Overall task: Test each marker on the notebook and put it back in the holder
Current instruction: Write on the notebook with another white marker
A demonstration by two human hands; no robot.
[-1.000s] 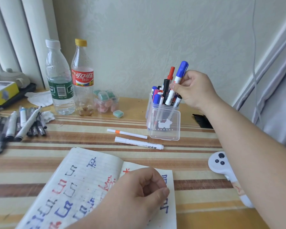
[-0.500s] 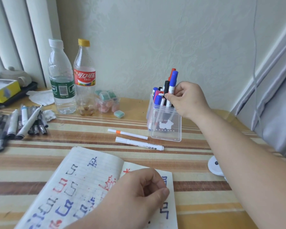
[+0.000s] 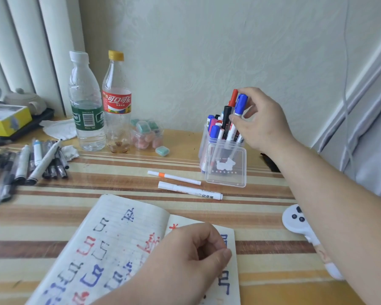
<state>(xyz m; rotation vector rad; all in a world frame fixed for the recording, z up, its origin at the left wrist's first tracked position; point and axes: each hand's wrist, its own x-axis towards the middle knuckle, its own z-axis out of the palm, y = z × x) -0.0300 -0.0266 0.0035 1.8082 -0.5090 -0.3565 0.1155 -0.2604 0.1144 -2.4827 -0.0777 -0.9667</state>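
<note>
An open notebook (image 3: 119, 234) with red, blue and black test marks lies at the near edge of the table. My left hand (image 3: 185, 260) rests on its right page with the fingers curled, holding nothing. A clear plastic holder (image 3: 226, 172) stands beyond it, filled with several markers. My right hand (image 3: 262, 122) is at the holder's top. Its thumb and fingers pinch a blue-capped marker (image 3: 240, 106) that stands in the holder among the others. Two white markers (image 3: 174, 177) (image 3: 189, 190) lie on the table between the notebook and the holder.
A pile of pens (image 3: 31, 164) lies at the left. Two plastic bottles (image 3: 86, 102) (image 3: 117, 102) and a small jar of erasers (image 3: 146, 135) stand at the back. A white controller (image 3: 295, 219) lies under my right forearm. A yellow box (image 3: 7, 119) sits far left.
My right hand has lowered the blue-capped marker from above the holder down into it. My left hand has stayed on the notebook.
</note>
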